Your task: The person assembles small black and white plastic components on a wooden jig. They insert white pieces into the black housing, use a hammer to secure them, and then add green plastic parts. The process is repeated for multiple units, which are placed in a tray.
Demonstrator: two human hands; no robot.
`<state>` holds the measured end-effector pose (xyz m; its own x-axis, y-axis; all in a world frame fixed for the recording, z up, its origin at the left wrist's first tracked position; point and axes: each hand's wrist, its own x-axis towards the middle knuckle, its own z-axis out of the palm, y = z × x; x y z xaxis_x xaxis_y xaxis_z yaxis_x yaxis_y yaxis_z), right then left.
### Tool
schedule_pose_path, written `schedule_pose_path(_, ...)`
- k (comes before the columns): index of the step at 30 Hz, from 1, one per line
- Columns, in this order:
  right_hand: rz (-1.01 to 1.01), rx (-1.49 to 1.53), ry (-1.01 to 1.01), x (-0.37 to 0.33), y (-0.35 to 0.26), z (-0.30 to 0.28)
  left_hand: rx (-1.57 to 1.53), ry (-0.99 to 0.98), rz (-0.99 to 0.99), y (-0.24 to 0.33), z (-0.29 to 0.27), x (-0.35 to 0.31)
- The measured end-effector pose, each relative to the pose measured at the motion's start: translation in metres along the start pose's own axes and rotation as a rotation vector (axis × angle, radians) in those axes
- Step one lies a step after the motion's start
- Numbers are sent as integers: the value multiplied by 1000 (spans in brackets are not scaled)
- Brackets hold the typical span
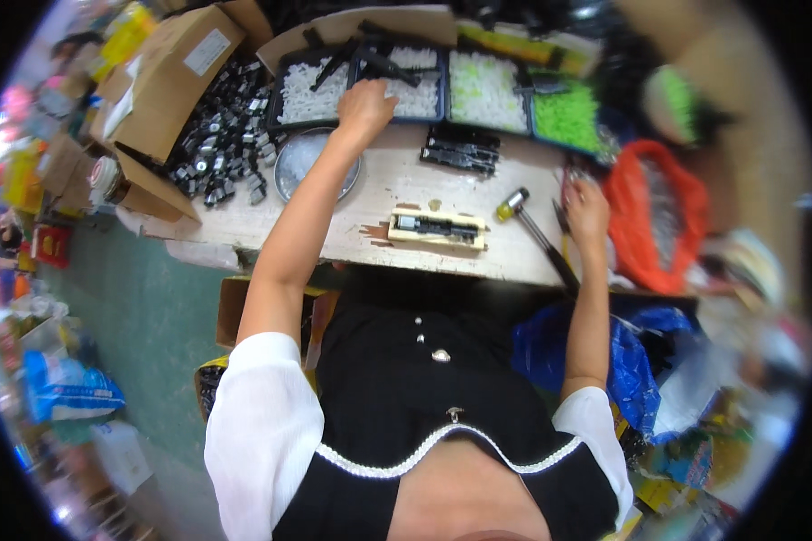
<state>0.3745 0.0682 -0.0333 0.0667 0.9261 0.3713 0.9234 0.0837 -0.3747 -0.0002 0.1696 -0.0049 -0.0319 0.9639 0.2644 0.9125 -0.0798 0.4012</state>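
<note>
Cluttered pale wooden workbench [397, 185]: left hand [366, 101] dips, fingers bunched, into tray of white plastic parts [419, 86]; right hand [587, 209], grip unclear, rests near hammer [525, 216].

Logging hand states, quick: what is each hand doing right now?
Left hand: reaching into the tray of white parts, fingers curled; grip contents cannot be told.
Right hand: on the table edge near the hammer; cannot be told.
</note>
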Motion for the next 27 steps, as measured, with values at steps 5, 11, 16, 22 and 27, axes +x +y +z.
schedule_pose_path(5, 107, -318, -149, 5, 21, 4, 49, -15, 35, -3, 27, 18)
schedule_pose_path(11, 113, -277, -162, 15, 23, 7, -201, 57, 49, -27, 36, 32)
schedule_pose_path(16, 81, -89, -40, 16, 32, 3, -855, -126, -218, -18, 4, 28)
schedule_pose_path(22, 59, -9, -58, 13, 35, 0, -1254, -185, -169, 4, -27, -2)
schedule_pose_path(27, 80, 33, 19, 10, 32, 2, -1427, -242, -186, 27, -35, -49)
